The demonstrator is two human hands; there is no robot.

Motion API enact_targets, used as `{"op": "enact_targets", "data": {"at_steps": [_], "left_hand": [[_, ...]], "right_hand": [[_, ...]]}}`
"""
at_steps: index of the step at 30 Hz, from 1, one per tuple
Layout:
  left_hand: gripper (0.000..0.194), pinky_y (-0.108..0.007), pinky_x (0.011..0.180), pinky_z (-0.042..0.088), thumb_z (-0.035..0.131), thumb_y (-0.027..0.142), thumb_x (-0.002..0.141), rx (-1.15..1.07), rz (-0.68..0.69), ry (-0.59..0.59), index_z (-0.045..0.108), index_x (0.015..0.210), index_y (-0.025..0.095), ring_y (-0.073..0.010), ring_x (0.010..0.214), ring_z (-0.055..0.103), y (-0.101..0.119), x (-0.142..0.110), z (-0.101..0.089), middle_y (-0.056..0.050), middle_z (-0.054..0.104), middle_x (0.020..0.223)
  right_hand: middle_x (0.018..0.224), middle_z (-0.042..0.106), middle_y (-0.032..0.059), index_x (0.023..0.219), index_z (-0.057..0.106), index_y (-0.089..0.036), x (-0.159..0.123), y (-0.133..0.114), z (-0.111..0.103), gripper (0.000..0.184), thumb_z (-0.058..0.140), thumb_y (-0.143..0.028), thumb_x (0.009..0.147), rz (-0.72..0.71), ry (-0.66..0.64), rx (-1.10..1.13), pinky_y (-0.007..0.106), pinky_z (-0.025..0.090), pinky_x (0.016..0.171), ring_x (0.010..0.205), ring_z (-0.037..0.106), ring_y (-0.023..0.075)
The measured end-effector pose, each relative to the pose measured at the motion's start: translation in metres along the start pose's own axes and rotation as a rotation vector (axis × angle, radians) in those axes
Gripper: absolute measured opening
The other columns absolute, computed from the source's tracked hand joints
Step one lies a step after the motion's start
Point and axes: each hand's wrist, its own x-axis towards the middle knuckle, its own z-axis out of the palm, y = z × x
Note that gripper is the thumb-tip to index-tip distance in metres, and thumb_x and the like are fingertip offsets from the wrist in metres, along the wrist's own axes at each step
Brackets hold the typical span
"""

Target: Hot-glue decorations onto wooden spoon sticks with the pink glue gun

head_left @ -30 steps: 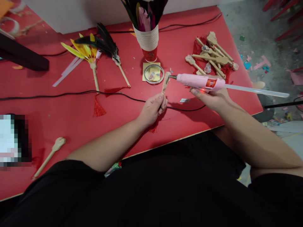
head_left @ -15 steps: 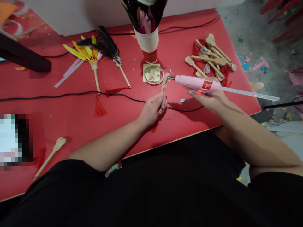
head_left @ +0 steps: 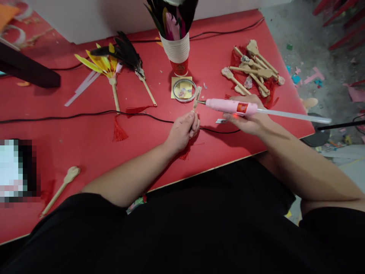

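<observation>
Clamping the left hand [head_left: 184, 129] tight round a wooden handle [head_left: 195, 99], angling it away from the body above the red bench [head_left: 142, 152], with a red tassel [head_left: 185, 153] showing below the fist. And over on the other side, wrapping the right hand [head_left: 247, 118] round a pink glue gun [head_left: 229, 107], aiming its metal nozzle [head_left: 202, 102] leftward, right up at the handle's rough upper part! Touching, or just beside it? Cannot tell. Glowing red underneath, near the thumb, with a clear glue stick [head_left: 296, 116] poking out at the back. Set just beyond: a ring [head_left: 184, 101] on yellow paper [head_left: 173, 80], then stacked paper cups [head_left: 179, 53] holding feathers [head_left: 172, 26]. Heaped past the gun: a pile of wooden handles [head_left: 259, 72]. Lying off left: a yellow feather fan [head_left: 110, 72], overlapped by a dark feather fan [head_left: 131, 55], and, nearer the body, a lone handle [head_left: 70, 176].
</observation>
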Motion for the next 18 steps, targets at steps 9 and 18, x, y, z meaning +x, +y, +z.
{"op": "enact_targets", "data": {"at_steps": [9,18], "left_hand": [[0.076,-0.026,0.047,0.026,0.074,0.085,0.105,0.028,0.046,-0.030,0.051,0.068,0.023,-0.0085,0.046,0.033,-0.002,-0.002,0.000,0.006,0.040,0.052],[0.077,-0.028,0.049,0.026,0.074,0.087,0.103,0.107,0.028,-0.010,0.051,0.066,0.023,-0.0097,0.048,0.034,0.001,-0.005,0.003,0.005,0.041,0.053]], "right_hand": [[0.084,0.075,0.0038,0.092,0.076,-0.033,-0.008,0.009,-0.014,0.056,0.088,-0.088,0.088,0.036,0.211,-0.013,0.054,0.072,0.086,0.095,0.082,0.0345],[0.086,0.080,0.0068,0.088,0.081,-0.032,-0.003,-0.003,-0.015,0.054,0.091,-0.085,0.087,0.046,0.068,0.004,0.053,0.073,0.091,0.093,0.082,0.0340]]}}
